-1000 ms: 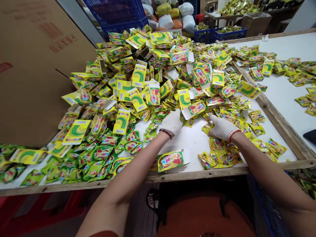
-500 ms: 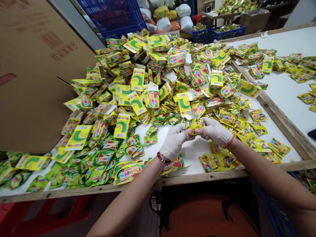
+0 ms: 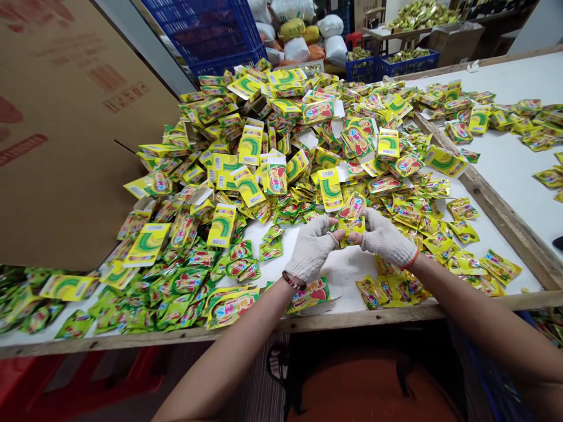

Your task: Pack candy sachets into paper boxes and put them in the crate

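Observation:
Both my hands wear white knit gloves with bare fingertips. Between them, above the white tabletop, is a small yellow candy packet [image 3: 350,227]. My left hand [image 3: 313,247] pinches its left side, and my right hand [image 3: 383,239] grips its right side. Whether more packets lie stacked behind it I cannot tell. Just beyond my fingers is a heap of yellow and green printed cartons [image 3: 248,143], several with open flaps. Flat cartons [image 3: 231,306] lie by the table edge under my left forearm. Green packets [image 3: 176,293] spread out on the left, yellow packets [image 3: 391,288] near my right wrist.
A large brown cardboard box [image 3: 65,193] stands at the left. A wooden strip [image 3: 497,199] divides the table on the right, with more packets beyond it. Blue crates [image 3: 211,29] and stuffed sacks [image 3: 297,50] are at the back. A red stool [image 3: 97,375] is below the table.
The packet between my hands now faces me more squarely, and my fingers have shifted slightly on it. The view has moved a little to the left.

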The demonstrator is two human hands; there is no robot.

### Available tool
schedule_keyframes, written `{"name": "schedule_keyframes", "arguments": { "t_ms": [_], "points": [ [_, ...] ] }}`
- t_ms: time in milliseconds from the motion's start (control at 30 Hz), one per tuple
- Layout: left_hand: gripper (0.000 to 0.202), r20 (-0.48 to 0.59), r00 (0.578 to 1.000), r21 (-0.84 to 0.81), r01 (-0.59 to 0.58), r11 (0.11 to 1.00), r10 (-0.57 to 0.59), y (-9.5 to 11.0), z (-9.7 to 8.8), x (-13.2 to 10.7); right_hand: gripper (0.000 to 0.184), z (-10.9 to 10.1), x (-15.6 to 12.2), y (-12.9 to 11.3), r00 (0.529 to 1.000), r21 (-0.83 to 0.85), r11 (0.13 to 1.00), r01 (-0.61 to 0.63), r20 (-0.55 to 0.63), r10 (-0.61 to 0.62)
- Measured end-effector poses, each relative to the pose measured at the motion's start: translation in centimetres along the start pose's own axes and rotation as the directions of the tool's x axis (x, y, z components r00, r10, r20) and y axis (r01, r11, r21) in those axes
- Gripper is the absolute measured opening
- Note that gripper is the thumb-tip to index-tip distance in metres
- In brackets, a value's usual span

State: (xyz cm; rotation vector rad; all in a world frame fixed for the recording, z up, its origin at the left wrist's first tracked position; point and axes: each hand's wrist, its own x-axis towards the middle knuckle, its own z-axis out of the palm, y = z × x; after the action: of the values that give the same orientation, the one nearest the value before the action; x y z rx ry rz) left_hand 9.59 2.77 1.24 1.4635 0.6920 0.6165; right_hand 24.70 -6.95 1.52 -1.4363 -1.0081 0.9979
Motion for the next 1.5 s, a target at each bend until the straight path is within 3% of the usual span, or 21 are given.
{"name": "schedule_keyframes", "arguments": {
  "t_ms": [67,167,267,333,433,533,600,700,800,833,867,933,1000,1067,1167,1300,1367,1500],
  "points": [
    [0.034,0.012,0.999,0.050,-0.048,0.998,0.048,0.1,0.5,0.4,0.063,-0.2,-0.2,-0.1,0.997,0.027,0.997,-0.074,0.018,0.074],
    [0.025,0.086,0.989,0.161,-0.133,0.978,0.121,0.3,1.5,1.3,0.058,-0.7,-0.3,-0.3,0.983,0.104,0.982,-0.157,0.116,0.145],
    [0.021,0.126,0.959,0.362,-0.281,0.889,0.252,0.8,2.3,3.1,0.051,-1.6,0.3,-0.2,0.991,0.165,0.978,-0.128,0.054,0.121],
    [0.032,0.152,0.910,0.543,-0.404,0.736,0.386,1.2,2.4,4.7,0.045,-2.5,0.8,0.0,0.987,0.128,0.987,-0.099,-0.114,0.113],
    [0.026,0.335,0.800,0.783,-0.530,0.325,0.497,1.3,1.6,7.8,0.036,-4.2,1.5,0.4,0.927,0.058,0.997,-0.044,-0.369,0.063],
    [0.037,0.653,0.670,0.743,-0.656,-0.130,0.353,1.0,0.8,10.3,0.037,-5.6,1.8,0.4,0.875,0.059,0.998,0.019,-0.485,0.012],
    [0.046,0.793,0.577,0.608,-0.733,-0.304,0.195,0.7,0.9,11.2,0.040,-6.1,1.9,0.3,0.866,0.073,0.997,0.029,-0.499,0.011],
    [0.043,0.885,0.466,0.436,-0.828,-0.354,-0.002,0.9,1.9,11.5,0.045,-6.1,2.0,0.2,0.874,0.093,0.995,0.028,-0.486,0.021],
    [0.035,0.918,0.397,0.386,-0.884,-0.264,0.012,2.0,2.9,11.0,0.049,-6.2,1.8,0.1,0.860,0.126,0.990,0.067,-0.510,0.007],
    [0.034,0.913,0.406,0.406,-0.888,-0.216,0.049,2.4,3.1,10.5,0.049,-6.3,1.7,-0.1,0.848,0.134,0.988,0.079,-0.530,0.004],
    [0.035,0.889,0.450,0.458,-0.875,-0.160,0.086,2.8,3.1,9.9,0.049,-6.3,1.5,-0.2,0.836,0.137,0.987,0.087,-0.549,0.003],
    [0.037,0.772,0.619,0.628,-0.777,-0.024,0.145,3.5,2.7,8.2,0.048,-6.3,1.1,-0.7,0.821,0.133,0.987,0.087,-0.571,0.005],
    [0.037,0.559,0.809,0.802,-0.583,0.128,0.180,3.8,2.2,5.7,0.048,-5.9,0.5,-1.1,0.826,0.110,0.990,0.085,-0.564,-0.008],
    [0.035,0.347,0.917,0.889,-0.388,0.242,0.196,3.7,1.7,3.1,0.049,-5.1,0.1,-1.4,0.843,0.066,0.994,0.084,-0.536,-0.036],
    [0.038,0.188,0.961,0.920,-0.245,0.306,0.204,2.6,1.4,0.0,0.048,-3.7,-0.3,-1.3,0.888,-0.041,0.994,0.097,-0.448,-0.105],
    [0.036,0.111,0.954,0.930,-0.199,0.310,0.280,0.5,1.4,-1.0,0.043,-3.0,-0.3,-0.9,0.951,-0.238,0.969,0.060,-0.280,-0.128],
    [0.034,0.116,0.935,0.928,-0.223,0.300,0.334,-0.4,1.2,-0.5,0.039,-3.3,-0.3,-0.9,0.971,-0.294,0.956,0.016,-0.225,-0.085],
    [0.042,0.237,0.904,0.904,-0.339,0.259,0.355,-1.2,1.0,0.2,0.028,-4.2,-0.3,-1.4,0.998,-0.311,0.950,-0.008,-0.065,-0.013]
  ]
}}
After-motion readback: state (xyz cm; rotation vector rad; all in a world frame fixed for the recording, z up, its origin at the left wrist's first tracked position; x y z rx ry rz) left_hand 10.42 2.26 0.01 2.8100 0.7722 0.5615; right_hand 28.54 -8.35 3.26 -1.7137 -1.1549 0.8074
